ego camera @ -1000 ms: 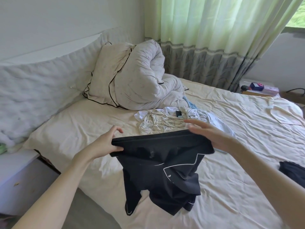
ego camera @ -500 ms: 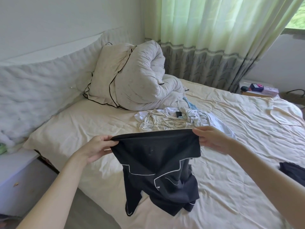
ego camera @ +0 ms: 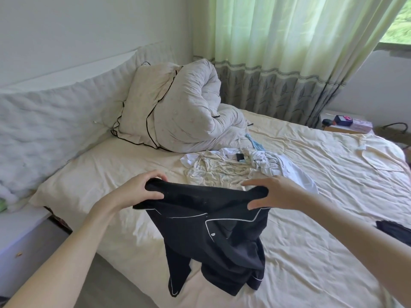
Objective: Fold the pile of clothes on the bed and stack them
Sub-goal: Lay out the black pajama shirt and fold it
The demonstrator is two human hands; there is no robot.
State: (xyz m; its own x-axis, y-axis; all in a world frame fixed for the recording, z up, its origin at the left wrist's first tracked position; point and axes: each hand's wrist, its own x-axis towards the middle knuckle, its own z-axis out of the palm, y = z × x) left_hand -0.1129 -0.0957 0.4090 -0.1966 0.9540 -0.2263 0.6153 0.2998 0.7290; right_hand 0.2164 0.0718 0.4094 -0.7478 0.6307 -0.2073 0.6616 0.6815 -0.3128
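Black white-piped pajama top [ego camera: 213,236] hanging above bed [ego camera: 311,252], gripped at upper edge by left hand [ego camera: 138,190] and right hand [ego camera: 273,192]; unfolded clothes pile [ego camera: 240,167] behind.

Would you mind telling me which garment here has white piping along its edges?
The black top held up by the left hand and right hand. The pale patterned clothes lying behind it show no such trim.

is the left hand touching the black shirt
Touching. The head view shows the left hand gripping the black shirt's top edge, fingers curled over the fabric.
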